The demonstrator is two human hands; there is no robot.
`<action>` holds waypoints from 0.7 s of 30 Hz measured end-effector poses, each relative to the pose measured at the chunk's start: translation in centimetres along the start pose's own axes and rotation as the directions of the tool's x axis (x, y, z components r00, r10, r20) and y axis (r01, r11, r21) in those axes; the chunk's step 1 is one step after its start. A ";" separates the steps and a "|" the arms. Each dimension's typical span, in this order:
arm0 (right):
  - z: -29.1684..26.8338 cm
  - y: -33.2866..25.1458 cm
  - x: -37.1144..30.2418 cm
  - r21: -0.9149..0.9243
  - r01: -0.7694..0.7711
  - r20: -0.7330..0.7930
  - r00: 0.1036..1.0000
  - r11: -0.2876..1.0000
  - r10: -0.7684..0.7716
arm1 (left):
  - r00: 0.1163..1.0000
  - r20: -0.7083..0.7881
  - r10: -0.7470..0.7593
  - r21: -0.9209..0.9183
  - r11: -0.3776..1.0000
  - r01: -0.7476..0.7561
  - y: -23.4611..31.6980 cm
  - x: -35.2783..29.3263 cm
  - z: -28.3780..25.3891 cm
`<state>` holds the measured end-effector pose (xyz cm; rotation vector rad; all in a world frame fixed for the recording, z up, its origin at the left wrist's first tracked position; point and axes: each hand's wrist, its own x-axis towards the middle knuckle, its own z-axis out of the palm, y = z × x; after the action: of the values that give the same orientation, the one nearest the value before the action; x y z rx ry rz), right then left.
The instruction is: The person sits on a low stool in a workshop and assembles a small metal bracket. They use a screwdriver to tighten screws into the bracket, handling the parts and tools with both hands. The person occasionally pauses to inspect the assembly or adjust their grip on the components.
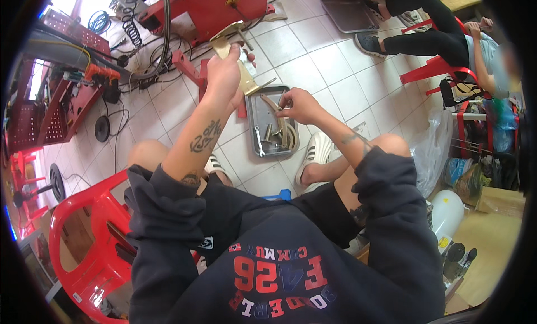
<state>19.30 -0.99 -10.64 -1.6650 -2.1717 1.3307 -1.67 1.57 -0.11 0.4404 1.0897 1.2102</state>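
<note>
My left hand (226, 67) is closed around a gold-coloured metal bracket (250, 86), holding it up beyond the far left corner of a dark shallow tray (250, 135). The bracket has a flat plate at its upper end and a thin rod at its lower end. My right hand (302, 106) is over the tray's right side, fingers bent together in a pinch. Its fingertips meet the end of a curved brownish strip (271, 102); what they grip is partly hidden. In the tray lie a wrench (258, 140), several curved metal pieces (290, 136) and small cylindrical parts (268, 133).
The tray rests on white floor tiles between my feet. Red machinery (224, 13) with cables and hoses stands ahead and left. A red plastic chair (84, 240) is at my left. Far right, another person sits on a red chair (425, 72), near a second tray (348, 15).
</note>
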 end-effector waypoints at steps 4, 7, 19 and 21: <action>6.2 6.9 0.8 -0.235 -0.034 -0.001 0.999 0.972 0.034 | 0.989 -0.005 -0.145 0.082 0.986 0.145 -0.5 0.6 -0.6; 11.0 10.5 0.9 -0.143 -0.154 -0.063 0.987 0.978 0.147 | 0.979 0.046 -0.197 0.144 0.971 0.188 -0.8 0.4 -0.8; 3.8 5.7 4.3 0.027 -0.202 -0.293 0.935 0.979 0.201 | 0.975 0.089 -0.205 0.271 0.947 0.174 0.5 1.3 -2.2; -3.5 3.0 4.1 0.104 -0.140 -0.257 0.952 0.985 0.163 | 0.981 0.045 -0.190 0.234 0.957 0.174 0.3 1.3 -2.0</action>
<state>21.80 4.48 -12.21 -1.8864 -1.8458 1.1371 -3.63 2.35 -1.33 0.5409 1.1900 0.9054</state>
